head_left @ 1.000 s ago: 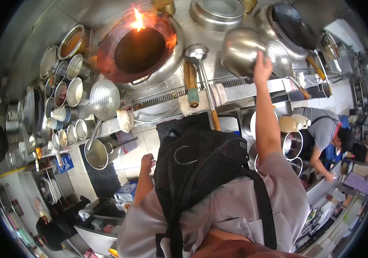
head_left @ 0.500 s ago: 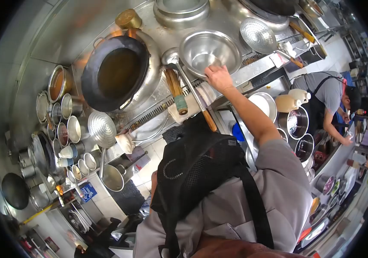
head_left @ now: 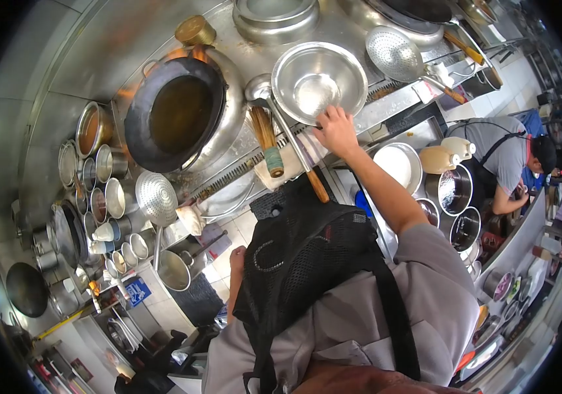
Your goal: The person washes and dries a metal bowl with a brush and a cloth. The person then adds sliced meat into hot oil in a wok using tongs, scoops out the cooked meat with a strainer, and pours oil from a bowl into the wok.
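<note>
A steel mixing bowl [head_left: 320,82] sits on the metal counter beside the range. At its near rim is my right hand [head_left: 337,133], open, with fingers spread and their tips at or just over the edge; whether they touch is hard to tell. My left hand [head_left: 237,257] hangs low beside the black mesh bag on my front, only partly visible, its fingers hidden. Just left of the bowl lie a long-handled ladle [head_left: 287,125] and a bamboo wok brush [head_left: 266,141]. Farther left, a black wok [head_left: 138,125] with dark liquid rests over a lit burner.
A perforated strainer [head_left: 394,54] lies right of the bowl; another strainer [head_left: 156,198] is at lower left. Several seasoning pots [head_left: 115,198] crowd the left side. Beige jugs [head_left: 439,159] and a deep pot [head_left: 453,190] stand right. A co-worker [head_left: 507,154] bends over a counter.
My right hand has loosened from the bowl's rim and drawn slightly back, fingers spreading. The bowl has shifted slightly. More of my left hand shows. The co-worker's arm has drawn in.
</note>
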### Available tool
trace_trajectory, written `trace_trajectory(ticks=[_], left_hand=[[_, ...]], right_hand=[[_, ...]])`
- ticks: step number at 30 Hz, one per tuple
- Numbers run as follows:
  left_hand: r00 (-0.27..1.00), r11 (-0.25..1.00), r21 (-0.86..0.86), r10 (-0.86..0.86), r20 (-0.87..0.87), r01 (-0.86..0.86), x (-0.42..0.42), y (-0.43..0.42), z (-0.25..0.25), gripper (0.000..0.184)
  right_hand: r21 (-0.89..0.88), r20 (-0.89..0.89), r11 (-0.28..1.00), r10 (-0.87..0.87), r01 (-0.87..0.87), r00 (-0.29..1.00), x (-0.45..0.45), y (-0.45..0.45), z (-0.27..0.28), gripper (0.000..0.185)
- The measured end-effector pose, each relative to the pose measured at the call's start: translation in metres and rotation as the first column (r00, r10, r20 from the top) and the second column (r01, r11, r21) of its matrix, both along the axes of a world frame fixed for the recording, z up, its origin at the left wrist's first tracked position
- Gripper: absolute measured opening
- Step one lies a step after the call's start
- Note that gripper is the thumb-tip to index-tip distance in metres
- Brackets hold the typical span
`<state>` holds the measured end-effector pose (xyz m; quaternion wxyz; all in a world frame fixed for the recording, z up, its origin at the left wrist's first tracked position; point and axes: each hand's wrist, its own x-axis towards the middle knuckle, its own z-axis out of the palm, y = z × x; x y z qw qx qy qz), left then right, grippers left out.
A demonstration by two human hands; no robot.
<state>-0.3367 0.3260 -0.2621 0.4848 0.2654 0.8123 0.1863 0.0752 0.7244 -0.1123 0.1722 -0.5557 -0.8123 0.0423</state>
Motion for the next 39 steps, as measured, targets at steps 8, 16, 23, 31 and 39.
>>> trace_trajectory(ticks=[8, 16, 23, 31, 39], left_hand=[[0.989, 0.99, -0.063, -0.132, -0.059, 0.129, 0.006, -0.034, 0.032, 0.025], [0.806, 0.812, -0.133, -0.582, -0.11, 0.568, -0.06, 0.045, 0.058, 0.028], [-0.031, -0.029, -0.156, -0.999, -0.01, 0.987, -0.047, 0.248, 0.012, 0.03], [-0.569, -0.578, 0.151, -0.816, -0.099, 0.802, 0.168, 0.242, -0.06, 0.034], [-0.794, -0.84, 0.198, -0.542, -0.274, 0.505, 0.279, 0.16, -0.098, 0.037]], right_hand=[[-0.24, -0.576, 0.917, 0.129, -0.318, 0.807, -0.038, -0.076, 0.008, 0.019], [-0.438, -0.657, 0.882, -0.179, -0.177, 0.732, -0.034, -0.142, -0.016, 0.02], [-0.465, -0.656, 0.877, -0.434, 0.123, 0.617, -0.039, -0.217, -0.007, 0.012], [-0.514, -0.514, 0.538, -0.817, 0.668, 0.263, -0.106, -0.423, -0.066, 0.025], [-0.627, -0.286, 0.03, -0.939, 0.779, -0.194, -0.161, -0.579, -0.032, 0.032]])
